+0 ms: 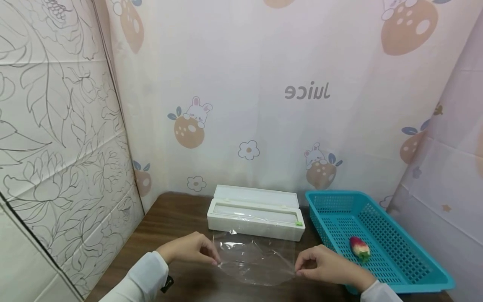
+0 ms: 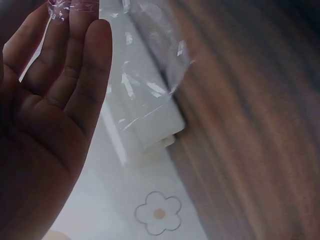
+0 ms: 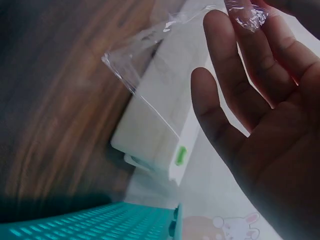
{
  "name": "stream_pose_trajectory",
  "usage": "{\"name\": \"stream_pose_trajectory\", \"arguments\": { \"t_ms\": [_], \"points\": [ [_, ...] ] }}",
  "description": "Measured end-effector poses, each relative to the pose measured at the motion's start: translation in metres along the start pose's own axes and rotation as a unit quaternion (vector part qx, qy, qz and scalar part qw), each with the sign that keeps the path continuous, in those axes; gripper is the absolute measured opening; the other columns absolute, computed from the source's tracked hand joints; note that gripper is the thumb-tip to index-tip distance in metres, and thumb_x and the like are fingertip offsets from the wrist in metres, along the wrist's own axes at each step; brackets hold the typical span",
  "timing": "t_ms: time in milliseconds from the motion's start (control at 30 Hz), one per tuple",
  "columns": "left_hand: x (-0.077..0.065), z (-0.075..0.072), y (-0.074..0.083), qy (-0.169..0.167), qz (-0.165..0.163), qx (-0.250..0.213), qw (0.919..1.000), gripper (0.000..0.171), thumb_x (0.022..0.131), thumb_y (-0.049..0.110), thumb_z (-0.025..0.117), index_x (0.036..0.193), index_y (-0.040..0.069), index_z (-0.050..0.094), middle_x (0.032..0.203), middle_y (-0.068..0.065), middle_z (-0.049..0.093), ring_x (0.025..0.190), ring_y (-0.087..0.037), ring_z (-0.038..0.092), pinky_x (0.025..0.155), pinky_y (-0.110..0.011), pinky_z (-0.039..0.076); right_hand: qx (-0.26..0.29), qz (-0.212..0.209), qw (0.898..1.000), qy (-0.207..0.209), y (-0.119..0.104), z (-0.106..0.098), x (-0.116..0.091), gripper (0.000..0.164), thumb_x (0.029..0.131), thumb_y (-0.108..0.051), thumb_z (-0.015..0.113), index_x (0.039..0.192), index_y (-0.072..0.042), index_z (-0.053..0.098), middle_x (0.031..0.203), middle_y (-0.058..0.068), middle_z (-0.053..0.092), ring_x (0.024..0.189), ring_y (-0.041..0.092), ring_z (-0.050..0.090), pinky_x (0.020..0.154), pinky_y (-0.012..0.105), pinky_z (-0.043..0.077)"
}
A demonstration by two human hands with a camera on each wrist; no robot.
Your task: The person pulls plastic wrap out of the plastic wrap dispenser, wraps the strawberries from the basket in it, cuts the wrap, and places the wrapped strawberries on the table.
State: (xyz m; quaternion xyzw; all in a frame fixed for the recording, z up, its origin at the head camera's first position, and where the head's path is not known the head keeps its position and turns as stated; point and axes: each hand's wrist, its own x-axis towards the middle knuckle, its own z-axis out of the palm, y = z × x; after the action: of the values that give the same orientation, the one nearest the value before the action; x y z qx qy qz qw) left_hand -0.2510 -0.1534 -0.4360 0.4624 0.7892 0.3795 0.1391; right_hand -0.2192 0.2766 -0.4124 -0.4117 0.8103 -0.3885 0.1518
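Observation:
A sheet of clear plastic wrap (image 1: 256,260) stretches from a white wrap dispenser box (image 1: 254,224) toward the front of the table. My left hand (image 1: 196,248) pinches its near left corner, and my right hand (image 1: 326,265) pinches the near right corner. In the left wrist view, bunched wrap (image 2: 75,9) shows at the fingers. The right wrist view also has crumpled film (image 3: 250,17) at the fingertips. The dispenser's lid (image 1: 256,196) stands raised at the back, and a green slider (image 1: 299,223) sits at its right end.
A teal plastic basket (image 1: 415,289) stands on the right, close to my right hand. Inside it lies a red and cream strawberry-like fruit (image 1: 360,248) with a green end. A printed curtain (image 1: 241,105) hangs behind the brown wooden table (image 1: 170,218).

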Motion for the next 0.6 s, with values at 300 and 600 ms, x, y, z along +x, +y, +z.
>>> {"name": "stream_pose_trajectory", "arguments": {
  "t_ms": [300,600],
  "points": [
    [-0.002,0.019,-0.009,-0.047,-0.025,0.038,0.9978,0.008,0.091,0.012,0.073,0.096,0.016,0.078,0.088,0.020,0.070,0.078,0.006,0.063,0.070,-0.018,0.054,-0.019,-0.004,0.999,-0.036,0.010,0.018,0.002,0.005,0.094,-0.015,0.070,0.093,-0.015,0.075,0.090,-0.014,0.070,0.078,-0.001,0.062,0.066,0.024,0.056],
    [-0.003,0.037,-0.015,-0.108,-0.066,0.065,0.9898,0.005,0.086,0.011,0.077,0.088,0.015,0.079,0.079,0.022,0.069,0.071,0.012,0.059,0.067,-0.014,0.052,0.002,0.080,0.992,-0.095,0.015,0.039,0.006,0.006,0.087,-0.011,0.074,0.086,-0.016,0.077,0.077,-0.018,0.066,0.066,-0.004,0.058,0.060,0.021,0.053]
  ]
}}
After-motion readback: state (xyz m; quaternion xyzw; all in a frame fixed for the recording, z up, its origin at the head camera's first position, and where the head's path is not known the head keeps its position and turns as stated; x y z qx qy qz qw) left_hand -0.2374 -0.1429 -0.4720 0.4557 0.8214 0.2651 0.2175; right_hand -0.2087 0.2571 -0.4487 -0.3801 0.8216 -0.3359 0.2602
